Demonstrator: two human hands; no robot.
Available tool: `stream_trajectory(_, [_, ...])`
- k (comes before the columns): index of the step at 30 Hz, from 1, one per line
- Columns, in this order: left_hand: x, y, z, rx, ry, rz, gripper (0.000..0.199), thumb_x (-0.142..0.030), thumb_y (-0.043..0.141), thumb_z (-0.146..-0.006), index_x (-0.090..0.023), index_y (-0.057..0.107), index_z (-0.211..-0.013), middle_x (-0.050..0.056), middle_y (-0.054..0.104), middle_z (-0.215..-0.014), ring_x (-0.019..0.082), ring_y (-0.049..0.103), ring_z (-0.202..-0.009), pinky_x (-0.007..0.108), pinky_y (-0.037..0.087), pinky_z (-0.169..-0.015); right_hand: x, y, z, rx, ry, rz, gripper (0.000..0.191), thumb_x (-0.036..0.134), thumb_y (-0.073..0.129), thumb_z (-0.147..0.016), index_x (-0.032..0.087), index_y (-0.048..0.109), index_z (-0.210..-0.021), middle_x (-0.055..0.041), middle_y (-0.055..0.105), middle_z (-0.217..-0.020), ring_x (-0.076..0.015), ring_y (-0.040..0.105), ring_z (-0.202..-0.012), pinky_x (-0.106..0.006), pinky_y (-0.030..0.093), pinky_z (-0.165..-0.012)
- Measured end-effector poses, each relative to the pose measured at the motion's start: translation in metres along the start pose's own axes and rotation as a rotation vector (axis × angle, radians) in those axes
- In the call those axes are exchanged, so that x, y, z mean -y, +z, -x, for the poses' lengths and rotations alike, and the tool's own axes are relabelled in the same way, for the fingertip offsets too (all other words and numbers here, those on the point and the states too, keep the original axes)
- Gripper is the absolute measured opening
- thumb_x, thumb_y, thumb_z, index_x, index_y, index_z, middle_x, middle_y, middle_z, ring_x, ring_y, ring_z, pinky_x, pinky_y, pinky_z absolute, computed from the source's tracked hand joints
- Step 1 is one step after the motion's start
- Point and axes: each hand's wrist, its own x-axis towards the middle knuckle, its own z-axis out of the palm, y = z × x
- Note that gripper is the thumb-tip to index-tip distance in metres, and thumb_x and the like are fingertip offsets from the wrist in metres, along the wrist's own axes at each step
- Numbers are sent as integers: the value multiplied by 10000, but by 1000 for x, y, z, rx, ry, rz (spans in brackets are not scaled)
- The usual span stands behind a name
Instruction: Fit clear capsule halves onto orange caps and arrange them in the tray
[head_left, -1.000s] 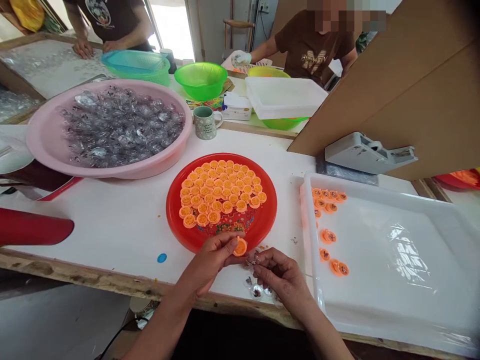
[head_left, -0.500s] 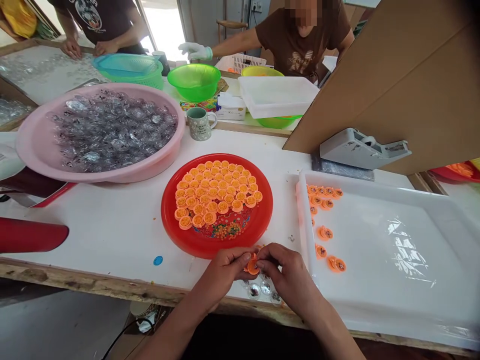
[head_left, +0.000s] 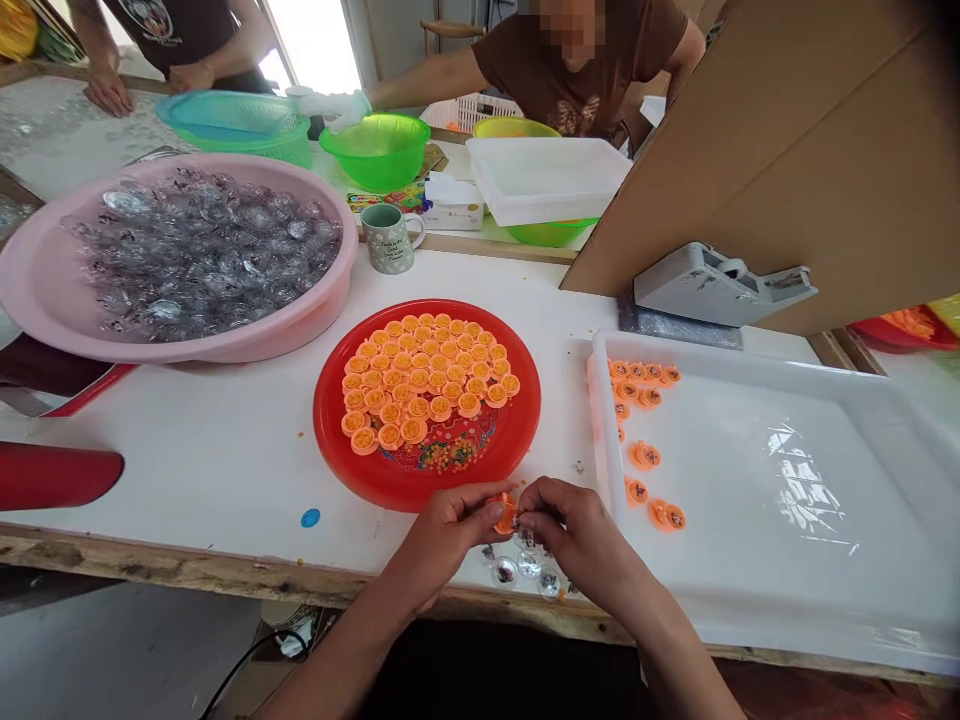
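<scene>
Just in front of the red plate point(head_left: 450, 480), my left hand point(head_left: 461, 520) pinches an orange piece point(head_left: 505, 513). My right hand point(head_left: 566, 515) is closed at the right side of that piece, its fingertips around something too small to make out. Several round orange pieces point(head_left: 420, 378) with yellow centres cover the back part of the plate. Clear round capsules point(head_left: 505, 571) with dark bits inside lie on the table under and beside my hands. On the right, a white tray point(head_left: 720, 400) holds more orange pieces point(head_left: 645, 455) along its left side.
A pink basin point(head_left: 330, 300) of clear wrapped items stands at the left, near a mug point(head_left: 390, 240). A tape dispenser point(head_left: 712, 290) sits by a cardboard panel point(head_left: 750, 150). Across the table are bowls point(head_left: 379, 155) and two people, one with a gloved hand point(head_left: 337, 108).
The view has shifted slightly, and the orange piece has turned between my fingers. My right fingertips have drawn a little off it. The other person's gloved hand has moved down toward the green bowl.
</scene>
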Motion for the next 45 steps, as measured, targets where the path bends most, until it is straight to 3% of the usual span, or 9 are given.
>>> stream_trajectory(10, [-1, 0, -3, 18, -18, 35, 411, -410, 701, -799, -159, 711, -1125, 88, 716, -1084, 261, 643, -1030, 424, 498, -976, -15, 11, -2, -73, 134, -154, 73, 212, 581, -828, 185, 648, -819, -1, 640, -657, -129, 560, -560, -247, 482, -542])
stream_trajectory(17, [3, 5, -3, -66, 116, -210, 418, -295, 735, -753, -193, 698, -1157, 47, 741, -958, 259, 653, -979, 360, 509, -905, -14, 23, 3, -290, -203, 86, 164, 156, 508, -900, 226, 656, -899, -40, 687, -829, -170, 645, -752, -280, 524, -690])
stream_trajectory(22, [8, 3, 1, -134, 287, -341, 348, -258, 655, -817, -217, 695, -1160, 65, 731, -1049, 242, 664, -956, 338, 518, -893, -12, 29, 11, -363, -227, 57, 90, 186, 555, -921, 245, 623, -928, 3, 673, -802, -138, 633, -693, -236, 510, -639])
stream_trajectory(26, [9, 2, 7, -97, 386, -466, 352, -278, 598, -874, -253, 661, -1219, 60, 700, -1158, 232, 660, -993, 331, 507, -924, -12, 29, 18, -432, -346, 162, 150, 130, 543, -926, 258, 602, -979, 12, 660, -848, -125, 627, -747, -224, 492, -671])
stream_trajectory(33, [2, 5, 12, -64, 489, -622, 350, -272, 556, -906, -265, 640, -1247, 67, 672, -1223, 245, 645, -1041, 352, 491, -949, -11, 25, 21, -403, -433, 276, 204, 83, 468, -935, 244, 570, -1007, -13, 629, -832, -145, 590, -709, -260, 481, -636])
stream_trajectory(37, [4, 8, 12, -96, 488, -573, 330, -272, 576, -889, -255, 674, -1203, 78, 715, -1084, 239, 659, -963, 346, 508, -911, -11, 25, 21, -398, -429, 229, 199, 83, 468, -935, 244, 573, -988, -11, 629, -829, -141, 591, -714, -251, 481, -632])
stream_trajectory(41, [8, 10, 12, -171, 376, -386, 306, -308, 634, -846, -246, 703, -1137, 44, 704, -824, 211, 657, -796, 316, 543, -804, -10, 28, 20, -410, -379, 167, 180, 79, 484, -925, 233, 574, -952, -8, 625, -825, -133, 592, -714, -241, 476, -633])
stream_trajectory(45, [9, 9, 13, -195, 360, -344, 238, -294, 663, -815, -232, 726, -1036, 37, 708, -818, 208, 665, -782, 298, 551, -767, -7, 35, 19, -430, -379, 130, 174, 95, 472, -932, 235, 576, -938, -18, 621, -821, -151, 597, -722, -255, 481, -630])
